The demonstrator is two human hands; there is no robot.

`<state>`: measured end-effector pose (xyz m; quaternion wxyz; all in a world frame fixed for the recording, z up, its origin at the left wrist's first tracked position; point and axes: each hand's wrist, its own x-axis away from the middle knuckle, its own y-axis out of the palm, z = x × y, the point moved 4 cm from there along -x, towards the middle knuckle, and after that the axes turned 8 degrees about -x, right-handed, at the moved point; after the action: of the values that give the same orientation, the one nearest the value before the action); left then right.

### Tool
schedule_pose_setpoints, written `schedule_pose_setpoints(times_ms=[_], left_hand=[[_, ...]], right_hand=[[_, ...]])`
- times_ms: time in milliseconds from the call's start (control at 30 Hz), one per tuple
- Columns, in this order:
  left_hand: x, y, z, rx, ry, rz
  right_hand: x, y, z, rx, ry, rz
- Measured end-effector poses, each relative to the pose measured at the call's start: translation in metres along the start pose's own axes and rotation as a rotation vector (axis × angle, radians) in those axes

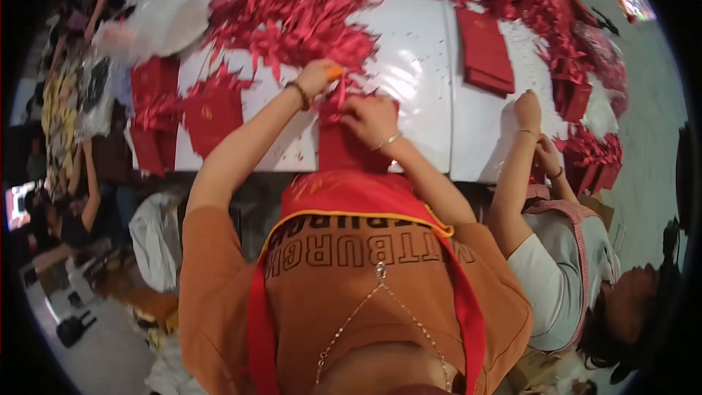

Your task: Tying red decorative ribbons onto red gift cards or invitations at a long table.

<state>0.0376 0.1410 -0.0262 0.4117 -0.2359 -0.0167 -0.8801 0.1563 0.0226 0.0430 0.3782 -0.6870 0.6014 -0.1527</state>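
In front of me at the table edge lies a flat red paper bag [351, 148], or a stack of them, with red ribbon [341, 93] at its top. My left hand [320, 79] is at the far end of this ribbon, its fingers closed on it; an orange cover sits on one fingertip. Bent over the bag's upper part, my right hand [371, 118] has its fingers curled and pinched at the ribbon's base. Its fingertips are partly hidden. Beyond both hands spreads a large heap of loose red ribbons [292, 11].
Stacked red bags with ribbons [212, 118] stand at the left, beside a clear plastic bag [164, 11]. A pile of red covers [484, 51] lies to the right on the white table [413, 95]. A co-worker's hand [528, 111] works close by on the right.
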Motion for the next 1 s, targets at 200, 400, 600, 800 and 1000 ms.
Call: schedule_pose_setpoints(times_ms=[200,400,600,800,1000], left_hand=[[0.057,0.02,-0.02,0.029,-0.23,0.087],[0.093,0.012,-0.006,-0.282,0.031,-0.055],[0.143,-0.056,-0.003,-0.618,0.049,-0.064],[0.171,-0.094,-0.013,-0.085,0.054,0.234],[0.157,-0.1,0.001,0.603,0.486,0.325]], right_hand=[[0.008,0.01,0.032,-0.247,0.294,-0.048],[0.006,0.01,0.038,-0.206,0.25,-0.038],[0.001,0.012,0.051,-0.161,0.28,-0.036],[-0.001,0.029,0.055,-0.082,0.266,-0.103],[-0.004,0.029,0.044,-0.005,0.293,-0.218]])
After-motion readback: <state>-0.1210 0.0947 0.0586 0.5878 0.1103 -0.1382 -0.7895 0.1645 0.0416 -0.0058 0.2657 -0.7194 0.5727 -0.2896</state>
